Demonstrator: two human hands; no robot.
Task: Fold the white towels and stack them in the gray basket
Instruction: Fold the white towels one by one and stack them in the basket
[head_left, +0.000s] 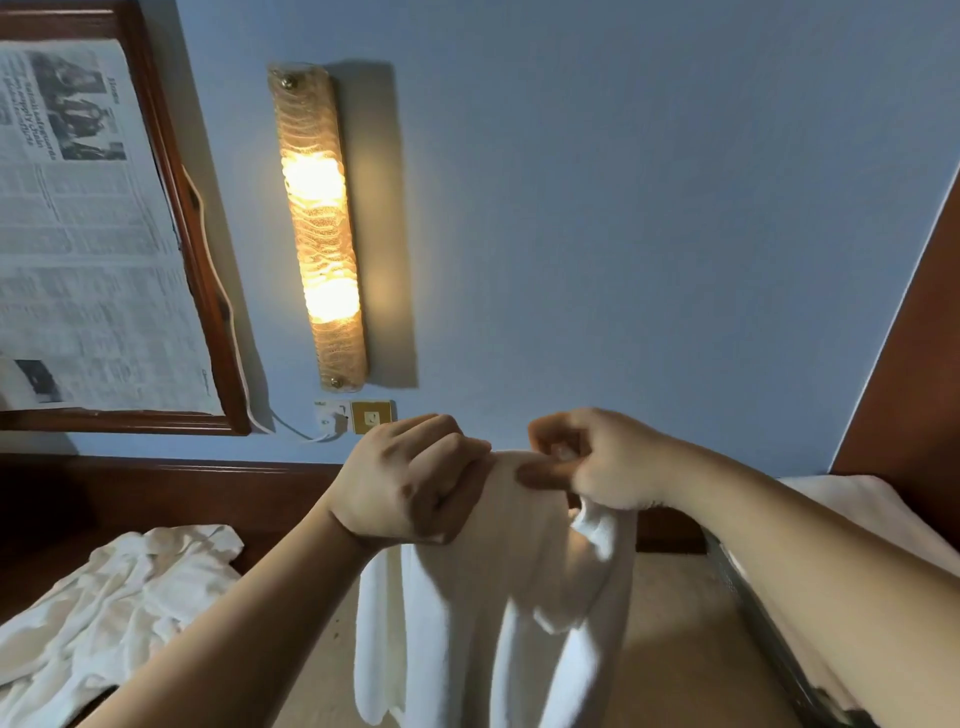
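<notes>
A: Grip state?
B: Both hands up at chest ht, close together. L hand (410, 483) fist curled round top edge of towel (483, 597); R hand (597, 460) pinching same edge w/ thumb + fingers.
A: Where's the towel?
B: In the air, hanging from both hands over the tan surface, between pile (119, 603) on the left and basket (753, 608) on the right.
A: Axis?
B: Long axis vertical, free end pointing down, bunched not flat.
A: Risks?
B: Hands too close, so corners prob not found; fold goes crooked. Loose pinch could drop one side. Basket rim near, hem may snag.
</notes>
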